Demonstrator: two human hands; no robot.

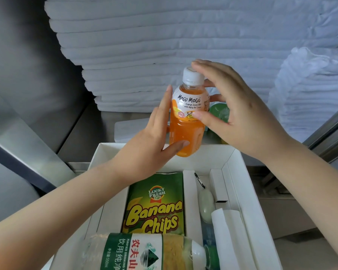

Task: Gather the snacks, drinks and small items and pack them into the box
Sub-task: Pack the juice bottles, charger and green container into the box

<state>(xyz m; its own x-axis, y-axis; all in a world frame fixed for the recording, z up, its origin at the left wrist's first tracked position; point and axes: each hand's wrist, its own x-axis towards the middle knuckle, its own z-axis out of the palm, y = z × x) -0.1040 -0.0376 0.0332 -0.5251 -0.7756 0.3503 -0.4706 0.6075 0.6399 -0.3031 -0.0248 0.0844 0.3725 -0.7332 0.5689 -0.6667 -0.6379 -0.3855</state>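
Juice bottle: the orange juice bottle (pixel 185 121) is upright in the air, held between both hands above the far edge of the box (pixel 248 184), not yet inside it.
Left hand: the left hand (pixel 152 137) lies flat against the bottle's left side, fingers (pixel 169 96) straight and pointing up, thumb laid across the lower front. It seems to steady and prop the bottle more than grip it.
Right hand: the right hand (pixel 238 117) wraps the upper half, thumb on the label and fingers curled round behind the neck near the white cap (pixel 192 75). This looks like the hand that carries the weight.
Box contents: a banana chips bag (pixel 156 203) lies flat in the middle compartment. A water bottle (pixel 144 252) lies on its side across the near end. A pale oval keyring (pixel 206 207) and a small white carton (pixel 220 186) sit in the narrow slots on the right.
Likely reason for the hold: probably so the bottle can be turned and laid down into whatever room is left.
Waiting outside: a green item (pixel 219 112) shows behind the right hand on the steel worktop (pixel 90 129); what it is cannot be told.
Background: folded white cloths (pixel 164 45) are stacked behind.
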